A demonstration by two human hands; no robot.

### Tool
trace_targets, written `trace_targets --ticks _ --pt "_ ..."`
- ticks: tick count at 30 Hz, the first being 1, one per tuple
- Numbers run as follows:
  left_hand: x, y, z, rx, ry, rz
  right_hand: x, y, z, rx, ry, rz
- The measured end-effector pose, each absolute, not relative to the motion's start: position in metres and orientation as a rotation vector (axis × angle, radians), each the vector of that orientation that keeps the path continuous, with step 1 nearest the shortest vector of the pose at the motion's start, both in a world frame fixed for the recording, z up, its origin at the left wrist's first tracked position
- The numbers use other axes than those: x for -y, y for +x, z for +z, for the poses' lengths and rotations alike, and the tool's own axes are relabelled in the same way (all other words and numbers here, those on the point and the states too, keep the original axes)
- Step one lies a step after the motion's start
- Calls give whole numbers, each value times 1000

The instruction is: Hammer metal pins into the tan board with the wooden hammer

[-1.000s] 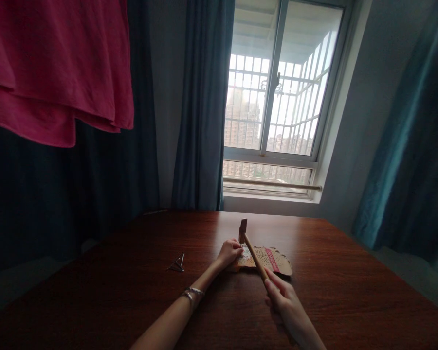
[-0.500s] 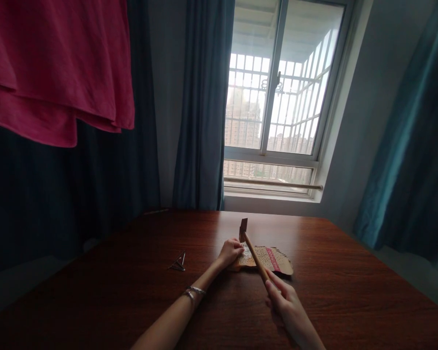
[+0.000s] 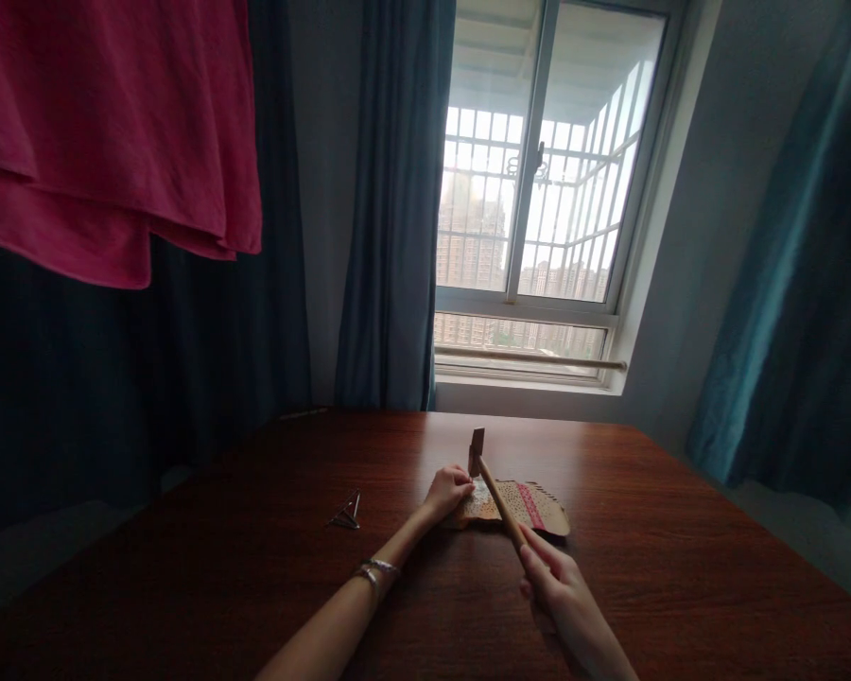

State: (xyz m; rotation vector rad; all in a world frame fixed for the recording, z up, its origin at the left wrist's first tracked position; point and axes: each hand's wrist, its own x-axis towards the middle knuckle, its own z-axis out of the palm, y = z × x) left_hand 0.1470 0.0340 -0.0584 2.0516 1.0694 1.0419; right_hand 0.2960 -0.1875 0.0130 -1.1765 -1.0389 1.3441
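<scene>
A small hammer [image 3: 494, 497] with a wooden handle and dark head is gripped near the handle's end by my right hand [image 3: 557, 586], the head raised over a flat tan piece [image 3: 531, 509] with dotted holes and a pink band. My left hand [image 3: 445, 492] rests on the left end of that piece, fingers pinched together at a spot under the hammer head; what they pinch is too small to make out. A bracelet sits on my left wrist.
The work lies on a dark wooden table [image 3: 255, 577]. A small metal wire object [image 3: 346, 514] lies to the left of my hands. Behind are a window [image 3: 539, 189], blue curtains and a hanging red cloth [image 3: 106, 132].
The hammer head has shifted slightly right and my right hand has drawn back a little toward me. My left hand stays on the tan piece.
</scene>
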Motion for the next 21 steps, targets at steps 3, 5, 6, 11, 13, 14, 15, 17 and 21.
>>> trace_targets --ticks 3,5,6,11,13,14,15,17,21 --pt "-32 147 -56 -1078 2061 1028 187 297 13 1029 -1176 1348" --pt "-32 147 -56 -1070 2054 1029 187 298 13 1026 -1196 1359" --pt "-32 147 -56 -1062 2051 1030 187 298 14 1026 -1201 1361" --pt "-31 145 -56 -1090 2077 1014 189 305 13 957 -1210 1332" --pt "-31 145 -55 -1091 2091 1019 190 311 10 927 -1230 1274" --pt "-31 145 -55 -1085 2096 1021 190 315 7 925 -1248 1227" --pt "-31 145 -55 -1082 2099 1022 189 321 3 929 -1275 1168" --pt "-31 145 -55 -1082 2096 1021 187 334 -6 957 -1360 1017" --pt "-32 145 -57 -1068 2095 1017 183 374 -25 1033 -1685 577"
